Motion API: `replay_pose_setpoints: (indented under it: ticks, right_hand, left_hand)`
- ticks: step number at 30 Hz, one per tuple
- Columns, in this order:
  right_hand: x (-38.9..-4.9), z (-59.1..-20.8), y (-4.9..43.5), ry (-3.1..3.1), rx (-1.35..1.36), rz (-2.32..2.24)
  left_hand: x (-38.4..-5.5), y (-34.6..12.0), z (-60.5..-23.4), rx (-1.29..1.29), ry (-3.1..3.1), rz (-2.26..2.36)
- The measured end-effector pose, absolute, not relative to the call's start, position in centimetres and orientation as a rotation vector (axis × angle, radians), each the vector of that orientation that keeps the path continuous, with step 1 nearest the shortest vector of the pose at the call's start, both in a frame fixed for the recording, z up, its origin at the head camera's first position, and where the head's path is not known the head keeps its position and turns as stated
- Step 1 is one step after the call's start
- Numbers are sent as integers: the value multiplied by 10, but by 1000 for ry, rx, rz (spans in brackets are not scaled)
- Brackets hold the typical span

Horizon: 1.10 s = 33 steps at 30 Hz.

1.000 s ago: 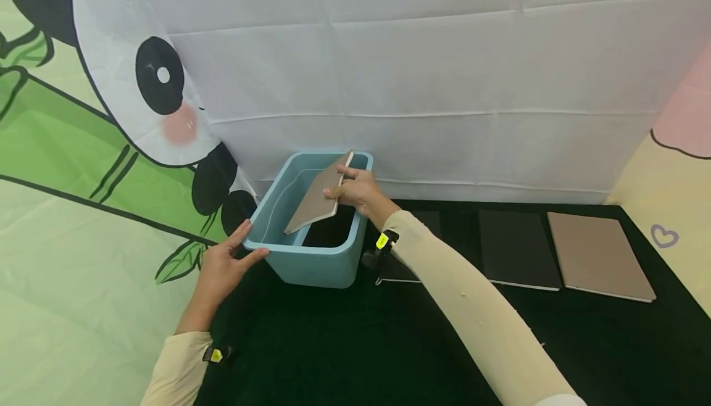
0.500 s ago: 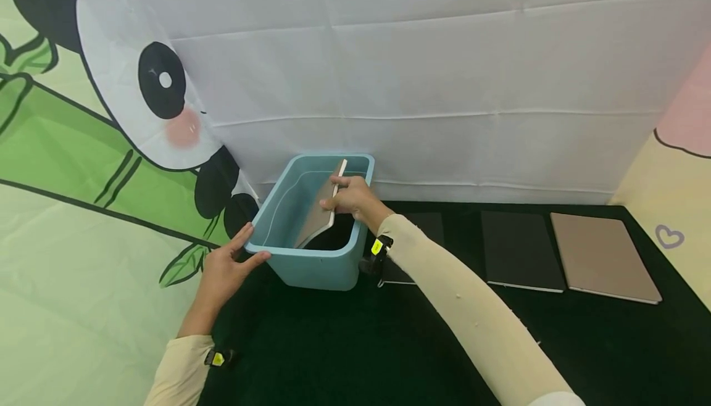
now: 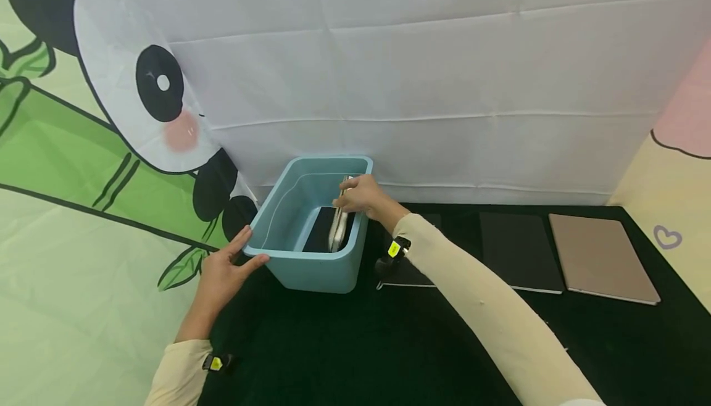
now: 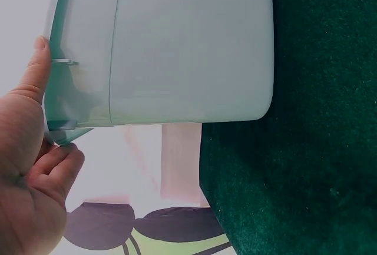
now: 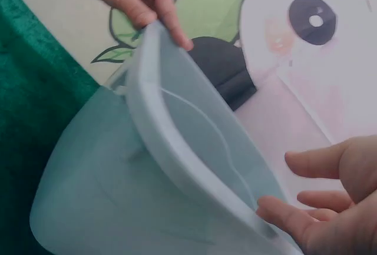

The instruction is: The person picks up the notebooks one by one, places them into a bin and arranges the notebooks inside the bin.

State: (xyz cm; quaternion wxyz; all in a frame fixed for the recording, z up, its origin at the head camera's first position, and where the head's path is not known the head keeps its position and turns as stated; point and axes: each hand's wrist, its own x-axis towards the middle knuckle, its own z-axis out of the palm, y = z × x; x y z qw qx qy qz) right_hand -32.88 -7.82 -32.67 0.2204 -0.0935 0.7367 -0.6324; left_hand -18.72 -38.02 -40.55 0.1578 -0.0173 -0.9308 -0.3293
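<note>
We see the left hand (image 3: 222,273) pinching the near-left corner of the blue plastic bin (image 3: 313,270), near the tabletop's (image 3: 333,350) far edge. The right hand (image 3: 363,198) is loosely parted, apparently gripping nothing, by the top of the white-edged notebook (image 3: 336,233) standing inside; left unsupported, we judge, that could slump onto the black notebook (image 3: 319,231) beside it

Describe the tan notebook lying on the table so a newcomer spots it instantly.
Find the blue bin on the dark green table. Look right to the tan notebook lying flat near the table's right edge. Its tan cover sets it apart from the black notebook just left of it.
</note>
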Motion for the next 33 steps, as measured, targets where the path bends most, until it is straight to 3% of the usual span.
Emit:
replay_pose_setpoints:
  ticks: [17, 33]
  right_hand:
    - [-331, -290, 64, 1938, -480, -1894]
    - [-304, -362, 220, 2460, -686, -1687]
  left_hand:
    - [-180, -388, -401, -62, -2634, -919]
    - [-183, -393, -406, -58, -2639, -919]
